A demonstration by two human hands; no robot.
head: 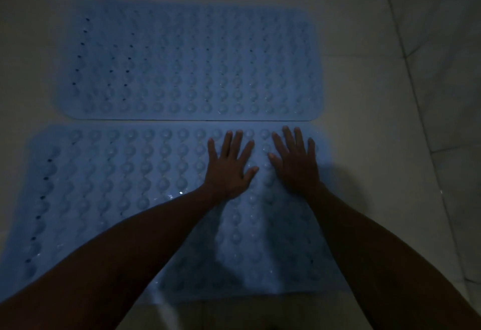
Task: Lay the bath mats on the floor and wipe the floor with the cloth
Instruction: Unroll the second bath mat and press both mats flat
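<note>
Two blue bath mats, near mat (130,194) and far mat (187,64), lie edge to edge on the floor (364,100). Left hand (229,168) and right hand (296,163) press the near mat, fingers spread flat, gripping nothing.

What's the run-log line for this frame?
left hand: flat on near mat | right hand: flat on near mat | far mat: laid on floor | cloth: not visible

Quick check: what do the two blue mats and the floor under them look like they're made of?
Near mat and far mat: likely soft rubber or PVC, slightly glossy; moulded rows of bumps and small holes, lying flat. Floor: pale, smooth tiles, probably ceramic; thin grout lines show. Dim light leaves the finish uncertain.
</note>
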